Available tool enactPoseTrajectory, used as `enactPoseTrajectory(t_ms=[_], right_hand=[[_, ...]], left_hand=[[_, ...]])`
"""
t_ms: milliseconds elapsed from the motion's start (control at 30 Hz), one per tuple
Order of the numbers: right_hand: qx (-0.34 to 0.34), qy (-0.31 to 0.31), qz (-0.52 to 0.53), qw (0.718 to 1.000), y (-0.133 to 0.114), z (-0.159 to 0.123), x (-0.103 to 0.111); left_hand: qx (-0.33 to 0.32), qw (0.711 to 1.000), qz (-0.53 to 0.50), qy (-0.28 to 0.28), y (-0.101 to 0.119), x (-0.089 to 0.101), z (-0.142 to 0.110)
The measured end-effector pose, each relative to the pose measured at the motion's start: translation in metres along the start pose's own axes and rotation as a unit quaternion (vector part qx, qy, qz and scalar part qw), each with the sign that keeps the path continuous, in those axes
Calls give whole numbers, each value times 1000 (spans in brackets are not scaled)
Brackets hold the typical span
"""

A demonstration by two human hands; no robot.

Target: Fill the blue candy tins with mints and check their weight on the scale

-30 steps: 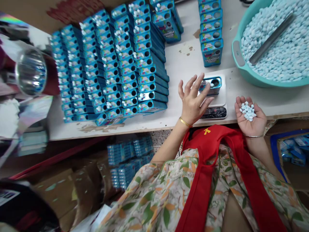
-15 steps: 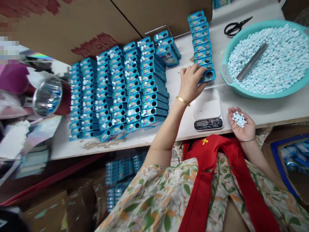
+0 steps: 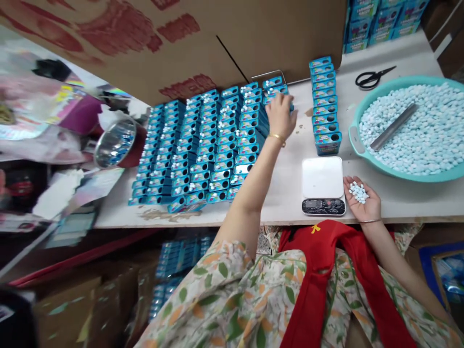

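My left hand [image 3: 281, 116], with a gold bracelet at its wrist, is at the front of a short row of blue candy tins [image 3: 274, 82]. Its fingers curl down around the top of the front tin, most of which they hide. My right hand [image 3: 363, 201] lies palm up and cupped near the table's front edge, holding a small heap of pale blue candies [image 3: 358, 193]. Just left of it sits a white kitchen scale [image 3: 322, 179] with a bare platform. Behind the scale runs a column of blue tins [image 3: 328, 145] with round holes on top.
Several long rows of tins [image 3: 217, 159] with candies on top cover the left of the table. A turquoise basin [image 3: 402, 170] full of candies, with a metal scoop [image 3: 395, 126] in it, stands right. Black scissors [image 3: 373, 78], a cardboard box [image 3: 290, 38] and a metal bowl [image 3: 116, 143] are beyond.
My left hand took a tin off the scale, set it at the near end of the right column, then moved left to the short row. My right hand keeps its candies.
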State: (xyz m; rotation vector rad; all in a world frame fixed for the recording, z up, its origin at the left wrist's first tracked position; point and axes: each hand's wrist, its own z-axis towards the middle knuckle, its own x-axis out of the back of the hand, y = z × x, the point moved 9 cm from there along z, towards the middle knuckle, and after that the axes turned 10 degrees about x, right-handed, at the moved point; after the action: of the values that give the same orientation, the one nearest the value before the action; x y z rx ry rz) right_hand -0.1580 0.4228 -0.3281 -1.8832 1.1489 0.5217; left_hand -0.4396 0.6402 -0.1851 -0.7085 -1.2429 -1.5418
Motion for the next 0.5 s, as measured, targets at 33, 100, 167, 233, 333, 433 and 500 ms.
enactPoseTrajectory(t_ms=[33, 100, 167, 233, 333, 433, 500], right_hand=[[2, 0, -3, 1000, 2, 0, -1], [2, 10, -4, 1000, 7, 0, -2], [-10, 18, -5, 1000, 17, -2, -6], [-32, 16, -5, 999, 34, -5, -15], [-72, 6, -6, 997, 64, -7, -34], [-109, 3, -12, 994, 90, -5, -54], [-123, -1, -17, 992, 99, -4, -63]], left_hand=[[21, 1000, 3, 3, -19, -1, 19], [65, 997, 18, -29, -52, -13, 50], [85, 994, 21, -72, -71, -26, 67], [58, 994, 13, -92, -73, -32, 74], [-19, 994, 7, -106, -63, -29, 73], [-44, 988, 17, -146, -61, -15, 61], [-59, 985, 23, -163, -56, 9, 39]])
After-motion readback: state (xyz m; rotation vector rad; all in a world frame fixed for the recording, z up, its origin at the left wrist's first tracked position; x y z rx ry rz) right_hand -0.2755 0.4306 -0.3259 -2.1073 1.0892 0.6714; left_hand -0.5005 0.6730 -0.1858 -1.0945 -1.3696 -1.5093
